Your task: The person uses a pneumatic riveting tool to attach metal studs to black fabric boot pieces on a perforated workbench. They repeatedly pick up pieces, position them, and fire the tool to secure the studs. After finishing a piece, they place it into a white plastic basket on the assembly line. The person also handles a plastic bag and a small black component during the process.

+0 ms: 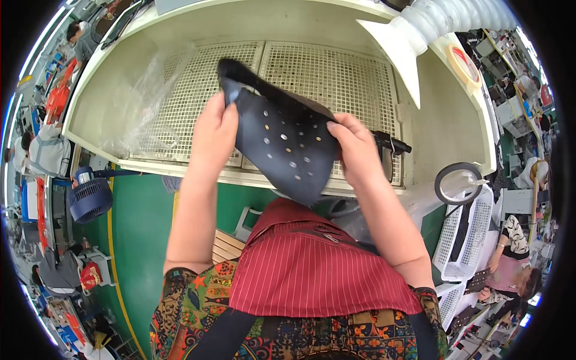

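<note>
My left hand (216, 129) and my right hand (358, 147) hold a dark, flexible studded panel (285, 141) between them, gripping its left and right edges. Small shiny silver and gold dots are scattered over its smooth face. A black, thicker edge curls up at its upper left. The panel hangs over the near part of a cream tray-like bench (282, 12) with a mesh floor. Close by my right hand, a black tool with a rod-like handle (393, 144) lies on the mesh, partly hidden by that hand.
Clear plastic film (147, 114) lies at the bench's left. A white hose nozzle (399, 51) reaches in from the upper right, near a tape roll (463, 65). A black ring (459, 183) and white baskets (465, 240) stand right; a blue fan (90, 197) is left. Other people work around.
</note>
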The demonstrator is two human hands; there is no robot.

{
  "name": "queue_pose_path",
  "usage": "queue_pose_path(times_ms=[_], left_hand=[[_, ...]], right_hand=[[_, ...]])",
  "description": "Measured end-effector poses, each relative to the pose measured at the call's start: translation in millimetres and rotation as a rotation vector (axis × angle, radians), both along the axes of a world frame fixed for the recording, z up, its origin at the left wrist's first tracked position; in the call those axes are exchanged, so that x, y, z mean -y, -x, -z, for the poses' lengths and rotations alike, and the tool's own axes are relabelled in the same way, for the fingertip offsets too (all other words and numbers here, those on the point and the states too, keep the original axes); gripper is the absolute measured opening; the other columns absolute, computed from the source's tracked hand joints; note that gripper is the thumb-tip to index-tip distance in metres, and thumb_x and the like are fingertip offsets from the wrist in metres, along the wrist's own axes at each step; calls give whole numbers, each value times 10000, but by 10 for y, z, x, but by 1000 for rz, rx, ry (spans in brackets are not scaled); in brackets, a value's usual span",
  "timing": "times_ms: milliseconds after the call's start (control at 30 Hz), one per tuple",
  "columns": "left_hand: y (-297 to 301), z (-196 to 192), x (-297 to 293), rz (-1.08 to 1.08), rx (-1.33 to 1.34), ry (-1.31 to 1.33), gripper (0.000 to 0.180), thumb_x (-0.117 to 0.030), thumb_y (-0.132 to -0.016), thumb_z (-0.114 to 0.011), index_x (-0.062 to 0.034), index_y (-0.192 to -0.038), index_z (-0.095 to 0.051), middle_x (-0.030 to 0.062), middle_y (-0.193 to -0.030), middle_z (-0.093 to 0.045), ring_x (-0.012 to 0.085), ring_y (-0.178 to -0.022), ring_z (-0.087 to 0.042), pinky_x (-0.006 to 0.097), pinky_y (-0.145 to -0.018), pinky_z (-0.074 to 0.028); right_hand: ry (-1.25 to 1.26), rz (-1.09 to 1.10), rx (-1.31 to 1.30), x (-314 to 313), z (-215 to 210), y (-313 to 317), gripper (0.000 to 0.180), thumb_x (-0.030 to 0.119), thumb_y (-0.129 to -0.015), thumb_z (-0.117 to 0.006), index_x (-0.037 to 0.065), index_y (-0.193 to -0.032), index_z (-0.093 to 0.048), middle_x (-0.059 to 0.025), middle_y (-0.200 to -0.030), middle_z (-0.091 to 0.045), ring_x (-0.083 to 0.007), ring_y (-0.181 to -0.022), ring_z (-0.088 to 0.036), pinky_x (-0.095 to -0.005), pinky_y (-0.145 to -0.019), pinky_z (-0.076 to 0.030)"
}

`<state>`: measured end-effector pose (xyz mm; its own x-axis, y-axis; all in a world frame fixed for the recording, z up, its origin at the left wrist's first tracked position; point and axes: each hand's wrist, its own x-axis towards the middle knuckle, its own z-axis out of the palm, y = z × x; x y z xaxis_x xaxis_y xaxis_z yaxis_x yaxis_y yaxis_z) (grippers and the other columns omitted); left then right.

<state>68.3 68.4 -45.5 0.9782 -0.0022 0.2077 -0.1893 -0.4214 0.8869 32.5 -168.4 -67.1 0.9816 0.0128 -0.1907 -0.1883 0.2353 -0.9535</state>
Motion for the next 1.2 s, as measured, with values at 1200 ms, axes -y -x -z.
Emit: queue_pose_path(times_ms=[1200], left_hand=[[-1732,230,1345,524,-69,-1025,238,-137,-782,-567,-29,-962,-680,194,-919,-660,351,-841,-638,422,-771,-508]], right_hand=[[1633,301,14,1075,620,371,269,224,-808,-640,1,-952,-592,-180,-924,-614,-367,-863,-597,-451,-732,-489]])
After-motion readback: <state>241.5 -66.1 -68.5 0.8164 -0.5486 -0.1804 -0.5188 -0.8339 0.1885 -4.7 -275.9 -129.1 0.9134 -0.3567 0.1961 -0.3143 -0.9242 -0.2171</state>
